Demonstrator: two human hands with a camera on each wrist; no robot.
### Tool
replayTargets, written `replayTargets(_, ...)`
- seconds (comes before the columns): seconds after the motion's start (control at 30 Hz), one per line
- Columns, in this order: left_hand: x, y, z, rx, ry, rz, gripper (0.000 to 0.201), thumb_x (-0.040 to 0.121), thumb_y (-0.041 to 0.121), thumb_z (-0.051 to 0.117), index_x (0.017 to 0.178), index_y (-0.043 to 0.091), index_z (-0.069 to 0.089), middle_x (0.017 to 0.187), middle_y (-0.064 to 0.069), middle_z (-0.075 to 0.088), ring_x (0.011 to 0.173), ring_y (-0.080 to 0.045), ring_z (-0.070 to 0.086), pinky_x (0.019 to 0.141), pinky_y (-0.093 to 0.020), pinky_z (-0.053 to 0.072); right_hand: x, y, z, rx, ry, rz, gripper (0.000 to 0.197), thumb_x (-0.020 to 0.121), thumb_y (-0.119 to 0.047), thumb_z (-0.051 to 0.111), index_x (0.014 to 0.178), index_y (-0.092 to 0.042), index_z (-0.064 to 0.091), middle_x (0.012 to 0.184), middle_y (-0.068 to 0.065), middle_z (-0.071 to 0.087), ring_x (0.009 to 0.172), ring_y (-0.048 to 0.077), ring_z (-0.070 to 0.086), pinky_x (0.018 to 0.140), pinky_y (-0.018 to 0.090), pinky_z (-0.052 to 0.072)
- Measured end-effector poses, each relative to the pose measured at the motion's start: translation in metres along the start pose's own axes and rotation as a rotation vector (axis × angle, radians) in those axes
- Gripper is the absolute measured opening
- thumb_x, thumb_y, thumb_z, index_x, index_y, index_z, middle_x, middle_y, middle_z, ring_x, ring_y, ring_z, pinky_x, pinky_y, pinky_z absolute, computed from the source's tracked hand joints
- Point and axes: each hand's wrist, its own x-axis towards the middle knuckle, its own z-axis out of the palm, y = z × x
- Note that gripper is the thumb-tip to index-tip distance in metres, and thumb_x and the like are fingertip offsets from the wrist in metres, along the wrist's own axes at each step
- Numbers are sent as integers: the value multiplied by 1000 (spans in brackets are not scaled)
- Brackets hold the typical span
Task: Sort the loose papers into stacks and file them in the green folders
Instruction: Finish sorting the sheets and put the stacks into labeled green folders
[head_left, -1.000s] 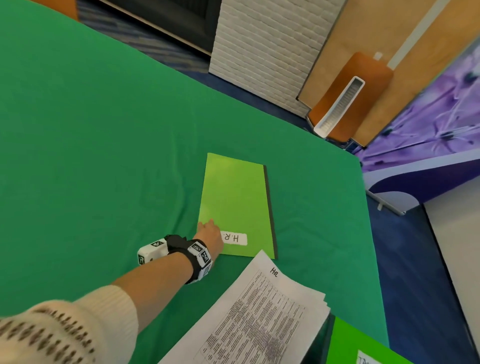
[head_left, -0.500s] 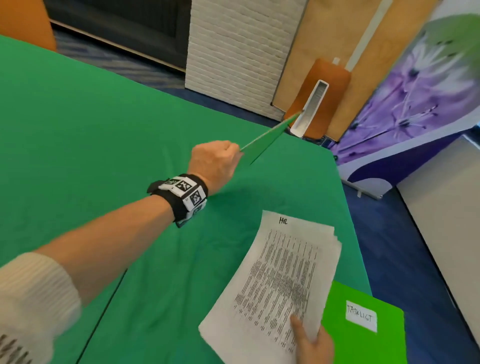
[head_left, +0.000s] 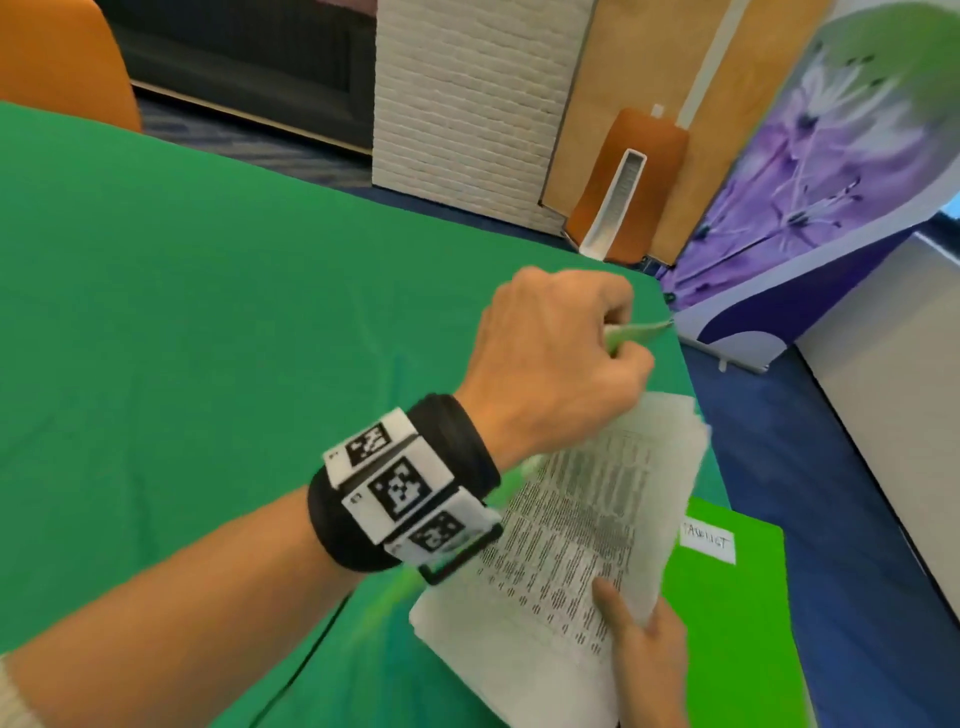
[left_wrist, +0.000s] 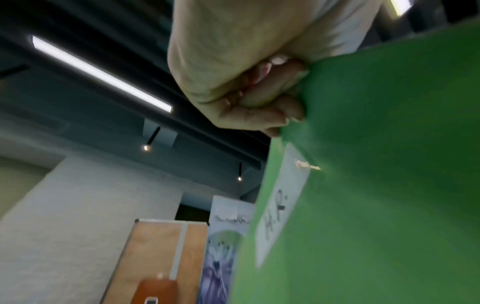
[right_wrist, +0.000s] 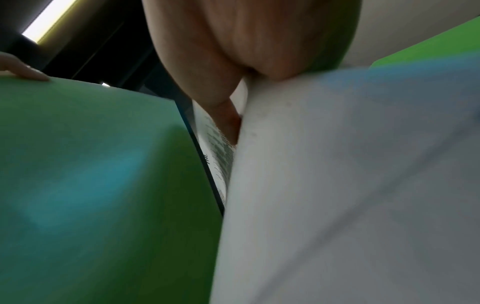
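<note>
My left hand (head_left: 618, 343) grips a green folder (head_left: 636, 332) by its edge and holds it up in the air, seen edge-on in the head view. The left wrist view shows that folder (left_wrist: 376, 185) close up with its white "H.R." label (left_wrist: 280, 207) and my curled fingers (left_wrist: 259, 98) on it. My right hand (head_left: 639, 649) holds a stack of printed papers (head_left: 566, 545) at its near end, thumb on top. In the right wrist view the papers (right_wrist: 337, 185) fill the right half beside the green folder (right_wrist: 91, 164).
A second green folder (head_left: 727, 623) labelled "TASKLIST" lies on the green tablecloth (head_left: 208, 338) at the right corner, partly under the papers. The table's right edge drops to blue carpet (head_left: 831, 519). A white brick column (head_left: 467, 104) and an orange chair (head_left: 628, 182) stand beyond the table.
My left hand picked the H.R. folder off the table and has carried it up and toward me, over the papers. My right hand came into view holding the paper stack.
</note>
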Motion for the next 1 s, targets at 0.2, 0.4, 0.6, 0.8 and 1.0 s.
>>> replayTargets(0.2,-23,-10,59,-258,-90,-402,26,83,22,46,93,19,70,45,9,43,54,-20,56,61,-34,51,-29,8,-7,-40,-176,-37,3,85,-10,71,86,-13,70,75,4,71,69,20,64,56,24,50)
replayTargets(0.4,-45,-15,94,-178,-251,-415,53,72,45,72,114,32,44,91,0,55,78,-21,58,71,-33,48,-36,17,-18,-162,-96,-142,16,89,-15,66,74,-19,63,68,0,66,62,21,58,55,32,47)
replayTargets(0.6,-95,-19,112,8,-580,-426,113,72,69,66,154,17,9,153,-11,30,134,-27,41,110,-44,37,-45,6,-28,-188,-97,-281,15,87,-18,68,73,-19,65,62,0,65,58,17,55,55,32,42)
replayTargets(0.8,-170,-52,120,158,-916,-452,99,81,78,45,151,11,25,157,-11,29,142,-25,32,116,-42,28,-41,5,-28,-177,-81,-246,12,87,-12,68,86,-24,68,82,-9,71,80,14,66,73,32,51)
replayTargets(1.0,-200,-71,128,227,-1030,-455,84,89,71,40,147,11,33,152,-11,38,136,-26,39,113,-41,33,-40,23,-20,-162,-99,-66,9,86,-12,68,89,-19,71,88,-5,73,85,18,68,80,34,53)
